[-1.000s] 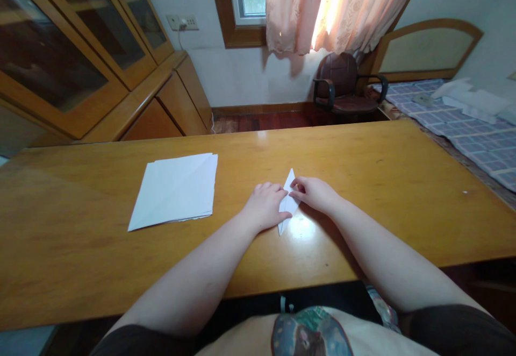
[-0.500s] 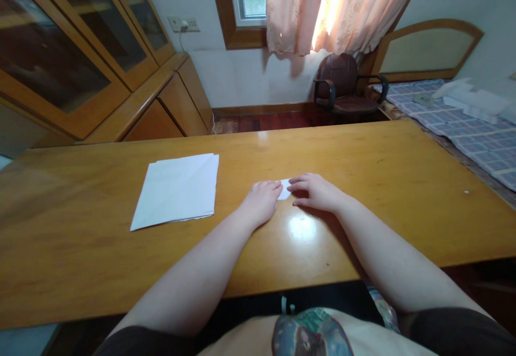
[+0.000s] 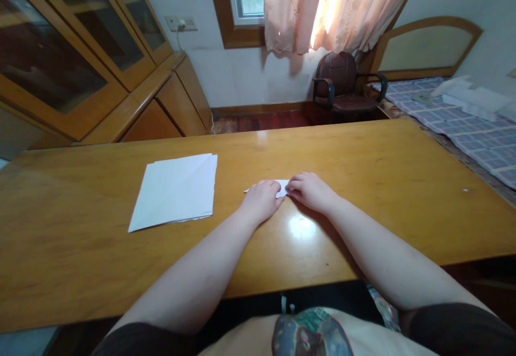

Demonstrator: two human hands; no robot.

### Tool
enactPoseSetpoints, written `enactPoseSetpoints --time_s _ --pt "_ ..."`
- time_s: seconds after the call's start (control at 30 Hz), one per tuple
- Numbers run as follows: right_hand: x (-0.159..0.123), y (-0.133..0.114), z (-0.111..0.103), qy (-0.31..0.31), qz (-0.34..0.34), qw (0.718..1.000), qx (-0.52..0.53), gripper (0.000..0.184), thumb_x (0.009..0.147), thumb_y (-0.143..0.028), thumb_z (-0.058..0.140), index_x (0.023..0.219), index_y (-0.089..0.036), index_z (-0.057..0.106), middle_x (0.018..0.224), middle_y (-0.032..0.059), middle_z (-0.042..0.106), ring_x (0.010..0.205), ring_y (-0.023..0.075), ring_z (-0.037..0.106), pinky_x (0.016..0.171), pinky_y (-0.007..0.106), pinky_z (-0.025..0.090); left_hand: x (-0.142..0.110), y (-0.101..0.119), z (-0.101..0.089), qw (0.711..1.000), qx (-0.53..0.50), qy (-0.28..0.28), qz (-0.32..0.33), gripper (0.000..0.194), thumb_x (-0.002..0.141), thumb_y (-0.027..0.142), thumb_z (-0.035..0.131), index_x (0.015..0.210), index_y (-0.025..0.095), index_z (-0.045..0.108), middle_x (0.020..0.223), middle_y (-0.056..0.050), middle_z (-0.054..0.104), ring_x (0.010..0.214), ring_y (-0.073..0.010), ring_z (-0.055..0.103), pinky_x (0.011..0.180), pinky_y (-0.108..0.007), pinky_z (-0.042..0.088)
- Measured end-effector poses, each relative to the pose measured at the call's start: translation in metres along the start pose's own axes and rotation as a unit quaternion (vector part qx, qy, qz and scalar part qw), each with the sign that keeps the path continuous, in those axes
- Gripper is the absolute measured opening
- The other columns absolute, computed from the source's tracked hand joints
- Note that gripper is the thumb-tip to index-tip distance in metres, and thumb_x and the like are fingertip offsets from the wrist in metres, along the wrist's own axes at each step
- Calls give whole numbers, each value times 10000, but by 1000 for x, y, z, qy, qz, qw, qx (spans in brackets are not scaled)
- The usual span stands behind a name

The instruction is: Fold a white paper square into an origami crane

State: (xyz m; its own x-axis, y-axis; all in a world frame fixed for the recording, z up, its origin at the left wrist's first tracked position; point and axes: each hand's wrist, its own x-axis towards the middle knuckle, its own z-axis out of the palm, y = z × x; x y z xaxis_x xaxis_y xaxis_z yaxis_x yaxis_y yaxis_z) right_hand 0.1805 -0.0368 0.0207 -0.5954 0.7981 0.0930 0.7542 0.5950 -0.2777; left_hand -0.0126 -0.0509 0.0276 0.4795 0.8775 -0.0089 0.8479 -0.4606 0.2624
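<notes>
A small folded white paper piece [image 3: 281, 187] lies flat on the wooden table [image 3: 363, 173], mostly covered by my hands. My left hand [image 3: 261, 203] rests on its left part with fingers curled down, and a thin white tip shows beyond the knuckles. Beside it, my right hand [image 3: 309, 190] presses on the paper's right part with fingertips bent onto it. The two hands almost touch above the paper.
A stack of white paper sheets [image 3: 175, 190] lies on the table to the left. Wooden cabinets with glass doors [image 3: 80, 60] stand at left. A dark armchair [image 3: 341, 84] is behind the table, and a bed with checked cover [image 3: 471, 130] at right.
The paper stood as a long upright pointed shape between my hands one second ago; now it lies low and sideways under both hands, which moved slightly farther away onto it.
</notes>
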Motion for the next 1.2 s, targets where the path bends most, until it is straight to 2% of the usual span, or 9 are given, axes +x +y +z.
enactPoseSetpoints --time_s 0.23,0.33,0.53,0.67,0.77,0.87,1.0,1.2 --pt "1 -4 -2 -12 11 1000 -21 282 928 -332 478 954 -218 734 932 80 679 853 189 557 790 312 340 2 -11 -4 999 -31 -13 31 285 919 359 418 863 194 644 950 -78 661 864 -209 600 737 -308 452" --pt "1 -4 -3 -12 12 1000 -22 291 936 -317 461 934 -212 733 922 79 683 839 184 556 775 308 334 4 -14 -5 999 -29 -14 21 338 938 374 376 876 203 660 938 -73 673 838 -206 609 732 -302 445" --pt "3 -4 -4 -13 33 998 -45 309 937 -313 455 879 -179 726 867 89 685 809 190 554 733 307 332 6 -13 -6 999 -31 -19 -35 318 915 370 421 856 198 682 920 -79 684 821 -199 610 723 -293 439" --pt "2 -7 -4 -24 30 998 -57 303 937 -302 450 886 -161 713 868 101 684 818 201 561 728 311 336 3 -17 -10 996 -69 -49 -3 259 881 337 478 829 206 696 890 -62 691 800 -189 604 723 -288 444" --pt "2 -9 -2 -30 37 998 -46 295 936 -308 454 894 -158 704 876 104 682 826 200 572 750 307 349 1 -21 -11 998 -66 -14 12 253 864 338 506 771 213 705 861 -61 693 818 -203 595 768 -317 438" --pt "3 -8 0 -27 57 998 -26 293 933 -319 457 898 -158 699 880 98 681 818 192 584 765 297 371 3 -21 -8 997 -66 16 -30 267 863 340 495 749 215 701 834 -60 695 798 -210 589 743 -327 430" --pt "3 -7 3 -12 98 995 -7 297 929 -346 460 900 -168 696 885 90 682 798 187 595 741 286 398 7 -19 -3 991 -103 -6 -89 239 865 310 480 809 208 689 854 -54 703 747 -186 593 680 -295 425" --pt "3 -6 3 -32 167 985 15 285 907 -393 501 918 -196 706 901 89 696 796 194 608 701 285 407 10 -20 1 993 -63 -4 -101 230 871 341 494 834 203 674 884 -73 704 786 -203 604 701 -305 430"
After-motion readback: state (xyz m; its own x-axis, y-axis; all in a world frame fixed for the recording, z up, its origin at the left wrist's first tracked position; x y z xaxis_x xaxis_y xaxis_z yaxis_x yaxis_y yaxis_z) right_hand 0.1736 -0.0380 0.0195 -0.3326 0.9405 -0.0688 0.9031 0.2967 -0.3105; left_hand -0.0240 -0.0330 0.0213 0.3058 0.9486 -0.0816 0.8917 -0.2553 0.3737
